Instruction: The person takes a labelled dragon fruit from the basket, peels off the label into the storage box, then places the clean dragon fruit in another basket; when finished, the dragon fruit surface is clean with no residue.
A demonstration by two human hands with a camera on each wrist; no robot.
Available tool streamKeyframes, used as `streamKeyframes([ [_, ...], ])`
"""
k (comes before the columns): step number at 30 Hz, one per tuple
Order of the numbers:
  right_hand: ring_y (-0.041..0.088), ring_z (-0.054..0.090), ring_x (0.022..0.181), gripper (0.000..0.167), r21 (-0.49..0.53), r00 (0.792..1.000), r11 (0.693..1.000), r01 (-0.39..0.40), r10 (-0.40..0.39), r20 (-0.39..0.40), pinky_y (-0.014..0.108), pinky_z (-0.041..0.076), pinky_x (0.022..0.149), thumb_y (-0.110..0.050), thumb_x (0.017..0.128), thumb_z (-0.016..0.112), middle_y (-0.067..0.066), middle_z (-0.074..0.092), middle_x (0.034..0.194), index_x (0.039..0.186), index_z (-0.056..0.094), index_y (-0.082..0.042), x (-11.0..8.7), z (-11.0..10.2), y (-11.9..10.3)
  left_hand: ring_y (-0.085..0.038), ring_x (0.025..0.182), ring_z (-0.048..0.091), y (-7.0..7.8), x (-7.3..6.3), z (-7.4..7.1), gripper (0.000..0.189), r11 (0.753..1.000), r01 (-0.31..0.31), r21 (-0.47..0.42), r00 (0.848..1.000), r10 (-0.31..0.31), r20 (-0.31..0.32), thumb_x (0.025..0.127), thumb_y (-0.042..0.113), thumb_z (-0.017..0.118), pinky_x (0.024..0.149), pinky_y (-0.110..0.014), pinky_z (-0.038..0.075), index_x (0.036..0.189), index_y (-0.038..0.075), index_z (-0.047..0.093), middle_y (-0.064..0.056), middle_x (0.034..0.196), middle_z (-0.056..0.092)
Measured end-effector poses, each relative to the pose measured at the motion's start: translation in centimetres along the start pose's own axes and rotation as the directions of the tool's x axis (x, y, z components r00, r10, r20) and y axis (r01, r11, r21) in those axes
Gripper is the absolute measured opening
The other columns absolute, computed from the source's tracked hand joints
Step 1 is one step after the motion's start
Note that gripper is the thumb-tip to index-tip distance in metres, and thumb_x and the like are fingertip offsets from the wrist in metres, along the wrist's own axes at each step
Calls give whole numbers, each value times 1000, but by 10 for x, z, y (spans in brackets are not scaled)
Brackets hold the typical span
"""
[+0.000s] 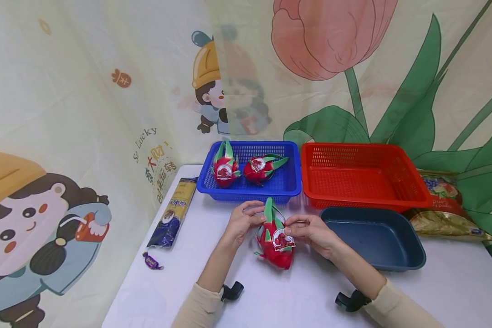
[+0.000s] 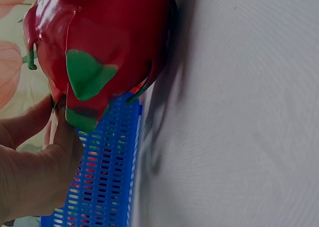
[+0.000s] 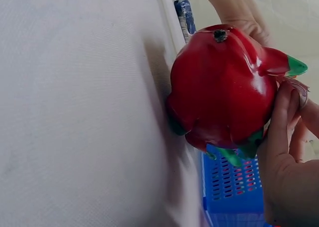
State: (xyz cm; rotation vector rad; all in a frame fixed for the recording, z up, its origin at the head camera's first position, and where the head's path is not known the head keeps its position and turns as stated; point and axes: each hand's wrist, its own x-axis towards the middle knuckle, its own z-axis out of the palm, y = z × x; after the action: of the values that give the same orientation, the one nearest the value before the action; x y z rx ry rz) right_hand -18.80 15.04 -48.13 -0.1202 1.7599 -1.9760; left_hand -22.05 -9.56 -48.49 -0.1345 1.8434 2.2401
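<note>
In the head view, a dragon fruit (image 1: 276,258) is between the person's 2 hands above the near middle of the bench (image 1: 168,300), its green crown pointing away and its round label (image 1: 283,240) facing up. Both hands are engaged with it: the left hand (image 1: 243,222) grips beside the leafy crown, and the right hand (image 1: 310,232) pinches at the label's edge. This 2-sided hold probably steadies the fruit and leaves the label exposed. The forearms slant inward from either side, fingers bent toward each other. Beyond them, a blue basket (image 1: 246,197) holds 2 more dragon fruits, presumably kept there so that they do not roll. A red basket (image 1: 366,200) and a dark blue tub (image 1: 393,265) stand to the right, within easy reach

In the left wrist view, the thumb and fingers of the left hand close on the fruit near its green-tipped scales, likely because these give an easier hold than the smooth body

In the right wrist view, the fruit's rounded end faces the camera; the right hand's thumb and fingers come together beside it, gripping a thin edge. Whether the fruit touches the bench, I cannot tell
</note>
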Motion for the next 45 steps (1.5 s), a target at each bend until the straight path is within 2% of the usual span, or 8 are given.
streamKeyframes([
  [6,20,68,103,7,55,1000,998,-2,2,15,34,59,91,-15,96,75,1,74,103,102,74,-14,0,-1,0,-15,86,74,0,1,-1,46,1000,4,-3,1000,-4,-11,88,-15,70,75,-24,63,132,-5,62,-23,122,73],
  [11,22,67,104,7,115,999,993,18,-15,-30,35,62,90,-13,98,72,4,72,107,104,73,-16,0,-3,-5,-17,90,75,1,0,-2,46,1000,7,13,1000,-6,-25,89,-13,70,79,-28,64,133,-2,62,-21,122,74],
  [15,23,68,103,12,86,998,996,26,-21,-66,36,63,88,-13,96,74,5,72,107,108,74,-14,-1,-8,-9,-18,90,76,2,-1,-2,47,1000,8,23,1000,-7,-28,89,-12,71,80,-29,64,134,0,62,-20,120,75],
  [23,22,72,97,23,10,993,1000,16,-15,-117,40,63,91,-16,92,80,5,76,105,113,73,-10,-12,-16,-19,-15,83,74,4,-1,0,50,1000,-13,-2,1000,13,-12,88,-15,70,74,-26,63,135,-7,60,-24,121,73],
  [30,19,74,96,24,-4,987,999,40,-40,-157,38,62,92,-12,93,79,4,77,105,116,74,-7,-21,-29,-32,-16,85,74,3,1,-2,50,1000,2,10,1000,-2,-18,88,-14,71,74,-26,63,136,-4,60,-22,122,73],
  [37,21,73,102,32,-72,978,997,32,-46,-206,37,62,92,-14,93,80,6,74,112,123,72,-4,-28,-41,-47,-16,86,75,4,2,-2,49,1000,19,10,999,-19,-28,88,-13,72,75,-27,63,135,0,62,-19,121,74],
  [45,20,76,102,40,-112,977,994,-1,-23,-210,39,59,96,-7,99,70,10,75,117,136,61,5,-33,-59,-54,-16,86,75,2,2,-2,48,1000,16,1,1000,-16,-27,89,-13,70,76,-27,64,134,-1,62,-23,125,71],
])
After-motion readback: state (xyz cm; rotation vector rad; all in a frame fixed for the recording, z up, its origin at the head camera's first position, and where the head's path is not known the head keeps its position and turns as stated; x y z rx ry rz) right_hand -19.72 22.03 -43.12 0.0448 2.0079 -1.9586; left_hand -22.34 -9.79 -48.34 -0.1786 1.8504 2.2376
